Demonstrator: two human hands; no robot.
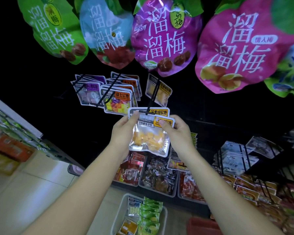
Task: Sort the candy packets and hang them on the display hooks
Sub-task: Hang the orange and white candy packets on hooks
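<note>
At the hook (151,99) in the middle of the rack, 2 grips hold 1 mango packet (149,139) just below the hook's tip. The left grip (126,131) pinches its top-left corner and the right grip (175,131) pinches the top-right, fingers curled over the header. I cannot tell whether its hole is on the hook yet. A second mango packet (159,111) sits right behind it at the tip, and another (158,90) hangs further back. Purple packets (88,92) and mixed packets (116,100) already fill 2 hooks to the left. The basket (118,216) on the floor holds more packets, so I judge the job roughly midway, with plenty left to hang.
</note>
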